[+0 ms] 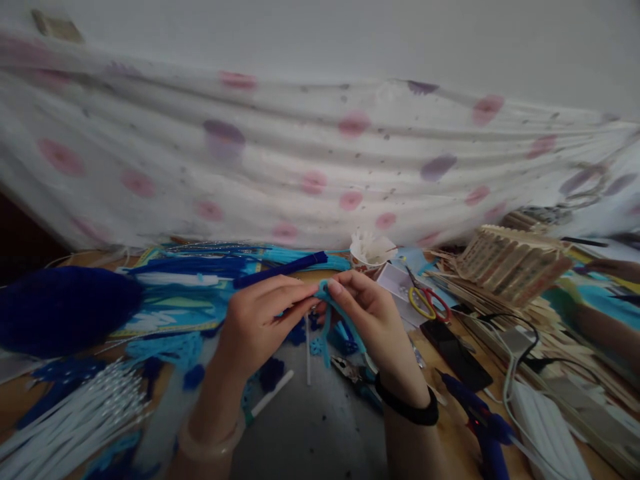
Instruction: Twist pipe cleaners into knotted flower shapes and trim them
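Note:
My left hand [265, 313] and my right hand [367, 320] meet over the middle of the table, fingertips pinched together. Between them is a light blue pipe cleaner [327, 343], bent at the top, its loose ends hanging below. Both hands grip its upper part, and the fingers partly hide the bend. Under the hands lie a thin white stick [307, 360], small dark blue fuzzy pieces [273, 375] and a pair of pliers [355, 379] with open jaws, on a grey mat [315, 440].
Right: a blue glue gun [475, 410], black phone [457, 353], scissors [427, 303], white box [397, 287], cables and a wooden-stick model [515, 263]. Another person's arm [610, 333] reaches in there. Left: a dark blue fuzzy bundle [70, 310], white beaded stems [85, 413]. Behind: a paper cup [370, 257].

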A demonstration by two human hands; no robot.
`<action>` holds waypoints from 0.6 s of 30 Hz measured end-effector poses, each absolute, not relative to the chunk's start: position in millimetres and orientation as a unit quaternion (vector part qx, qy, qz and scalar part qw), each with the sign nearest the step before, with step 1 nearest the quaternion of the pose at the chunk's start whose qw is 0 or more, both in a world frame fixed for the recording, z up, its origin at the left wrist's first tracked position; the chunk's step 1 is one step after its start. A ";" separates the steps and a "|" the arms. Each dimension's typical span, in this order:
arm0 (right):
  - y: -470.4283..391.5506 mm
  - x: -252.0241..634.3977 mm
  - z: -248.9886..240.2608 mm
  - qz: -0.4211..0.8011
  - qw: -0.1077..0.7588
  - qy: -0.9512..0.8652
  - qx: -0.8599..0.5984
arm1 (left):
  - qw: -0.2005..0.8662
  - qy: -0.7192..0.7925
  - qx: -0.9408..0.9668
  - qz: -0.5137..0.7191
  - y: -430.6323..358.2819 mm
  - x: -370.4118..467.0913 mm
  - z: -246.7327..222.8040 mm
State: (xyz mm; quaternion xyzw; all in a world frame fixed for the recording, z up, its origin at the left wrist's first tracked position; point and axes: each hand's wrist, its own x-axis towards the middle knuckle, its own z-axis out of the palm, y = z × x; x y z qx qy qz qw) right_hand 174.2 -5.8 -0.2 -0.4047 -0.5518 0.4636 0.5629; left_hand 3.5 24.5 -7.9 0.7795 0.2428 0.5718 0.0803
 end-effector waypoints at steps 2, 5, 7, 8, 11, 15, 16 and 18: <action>-6.9 177.6 1.1 0.487 0.548 -0.554 -0.395 | 0.076 0.246 0.786 0.562 23.3 1.4 -7.7; -9.2 183.3 2.3 0.525 0.524 -0.550 -0.383 | 0.073 0.249 0.793 0.552 22.3 -1.3 -7.4; -10.1 186.0 1.9 0.535 0.515 -0.551 -0.380 | 0.071 0.250 0.793 0.551 22.0 -2.1 -7.3; -10.2 186.7 1.3 0.533 0.514 -0.554 -0.381 | 0.072 0.252 0.793 0.550 22.0 -2.0 -7.2; -9.4 186.3 -1.2 0.514 0.523 -0.557 -0.390 | 0.069 0.257 0.795 0.545 21.9 -0.4 -6.6; -9.3 184.6 -2.2 0.507 0.545 -0.536 -0.398 | 0.061 0.247 0.806 0.535 22.7 2.9 -5.5; -9.5 184.8 -2.0 0.512 0.547 -0.532 -0.395 | 0.054 0.243 0.809 0.532 23.2 3.7 -5.5; -10.1 185.8 -1.5 0.522 0.551 -0.526 -0.383 | 0.033 0.235 0.816 0.527 24.1 5.0 -6.2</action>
